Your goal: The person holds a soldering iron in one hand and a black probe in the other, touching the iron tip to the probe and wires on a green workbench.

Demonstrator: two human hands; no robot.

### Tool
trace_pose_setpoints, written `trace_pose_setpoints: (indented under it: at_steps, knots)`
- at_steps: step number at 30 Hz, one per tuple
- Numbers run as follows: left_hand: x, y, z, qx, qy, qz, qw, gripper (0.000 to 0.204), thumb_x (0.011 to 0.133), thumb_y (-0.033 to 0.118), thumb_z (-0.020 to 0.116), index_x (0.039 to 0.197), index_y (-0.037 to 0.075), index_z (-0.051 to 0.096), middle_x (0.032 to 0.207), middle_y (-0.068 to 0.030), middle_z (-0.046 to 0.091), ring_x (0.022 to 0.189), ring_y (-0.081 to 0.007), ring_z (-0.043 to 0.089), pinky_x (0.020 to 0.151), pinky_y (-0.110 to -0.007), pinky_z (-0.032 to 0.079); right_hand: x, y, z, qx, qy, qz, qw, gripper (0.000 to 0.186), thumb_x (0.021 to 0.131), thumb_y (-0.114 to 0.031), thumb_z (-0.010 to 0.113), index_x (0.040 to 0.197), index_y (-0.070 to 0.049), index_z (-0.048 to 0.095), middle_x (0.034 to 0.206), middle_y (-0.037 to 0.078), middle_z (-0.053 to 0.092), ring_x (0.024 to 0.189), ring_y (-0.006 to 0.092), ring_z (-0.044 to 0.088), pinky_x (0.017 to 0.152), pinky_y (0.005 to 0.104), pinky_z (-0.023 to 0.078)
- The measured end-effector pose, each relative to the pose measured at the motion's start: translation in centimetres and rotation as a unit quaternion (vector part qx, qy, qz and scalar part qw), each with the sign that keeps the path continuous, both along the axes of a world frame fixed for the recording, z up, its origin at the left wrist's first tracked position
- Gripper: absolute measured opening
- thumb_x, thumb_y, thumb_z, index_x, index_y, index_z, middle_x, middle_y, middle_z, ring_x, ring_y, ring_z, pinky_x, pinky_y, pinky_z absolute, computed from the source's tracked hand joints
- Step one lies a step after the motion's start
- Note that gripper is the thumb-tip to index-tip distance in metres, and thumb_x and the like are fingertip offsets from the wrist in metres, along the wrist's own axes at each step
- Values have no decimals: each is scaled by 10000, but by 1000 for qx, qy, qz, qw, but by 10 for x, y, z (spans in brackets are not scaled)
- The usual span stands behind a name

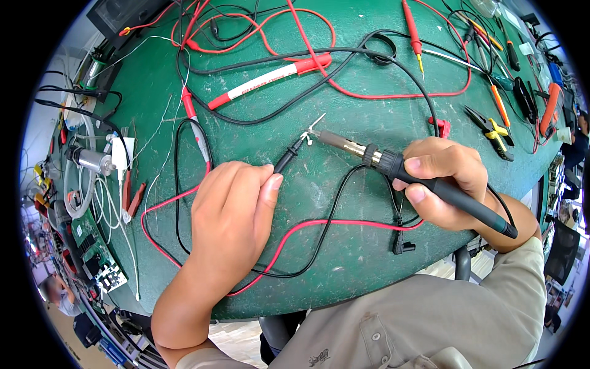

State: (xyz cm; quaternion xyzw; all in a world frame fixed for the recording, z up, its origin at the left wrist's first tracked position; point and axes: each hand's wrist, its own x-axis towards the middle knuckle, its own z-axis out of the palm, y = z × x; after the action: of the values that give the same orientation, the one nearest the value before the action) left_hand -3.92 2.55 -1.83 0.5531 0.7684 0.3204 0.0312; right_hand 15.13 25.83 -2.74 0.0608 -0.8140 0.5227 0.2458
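Observation:
My left hand (230, 209) is closed on a slim black test probe (286, 160), its metal end pointing up and to the right. In my right hand (444, 178) is a soldering iron (347, 145) with a black handle, gripped between thumb and fingers. The iron's tip meets or nearly meets the probe's metal end above the middle of the green tabletop (362, 270). A small whitish bit sits at that spot; whether it is solder I cannot tell. The probe's rear part is hidden inside my left hand.
A red and white marker (270, 83) lies beyond my hands among red and black cables. A red probe (413, 37) is at the far right, near yellow-handled pliers (495, 132). A black plug (402, 246) lies below my right hand. At left are a syringe-like cylinder (92, 160) and a circuit board (95, 246).

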Motion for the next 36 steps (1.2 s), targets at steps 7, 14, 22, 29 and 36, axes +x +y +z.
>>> trace_pose_setpoints:
  at_steps: [7,14,22,29,36]
  knots:
    - [-1,1,0,6,-12,-4,1000,91,870,9,718,905,-27,642,811,-153,632,721,-334,616,657,-420,490,2,3,-1,18,8,-5,1000,211,847,-29,760,994,46,628,850,159,687,680,231,669,595,317,532]
    - [-2,1,0,5,-16,-6,1000,90,874,10,715,900,-25,635,810,-152,628,726,-335,616,659,-419,490,4,4,1,28,5,1,1000,217,842,-28,760,999,46,630,866,165,685,667,219,666,582,309,527]
    - [-2,0,-1,5,-15,-3,1000,96,872,18,720,898,-23,637,811,-150,630,721,-330,620,656,-418,491,3,2,3,24,-9,-3,1000,204,842,-4,750,1006,50,641,867,161,680,680,212,668,592,302,526]
    - [-2,1,-1,4,-15,-4,1000,96,870,18,722,899,-20,638,813,-149,633,722,-329,621,654,-415,490,1,1,3,26,-10,7,1000,208,846,2,751,1017,53,645,870,164,676,691,217,667,600,305,528]
    - [0,1,-2,4,-22,-1,1000,110,854,13,734,887,-14,632,807,-144,630,714,-329,614,649,-417,484,0,-1,3,43,8,12,999,227,836,20,746,1038,65,655,875,175,667,688,223,660,593,307,526]
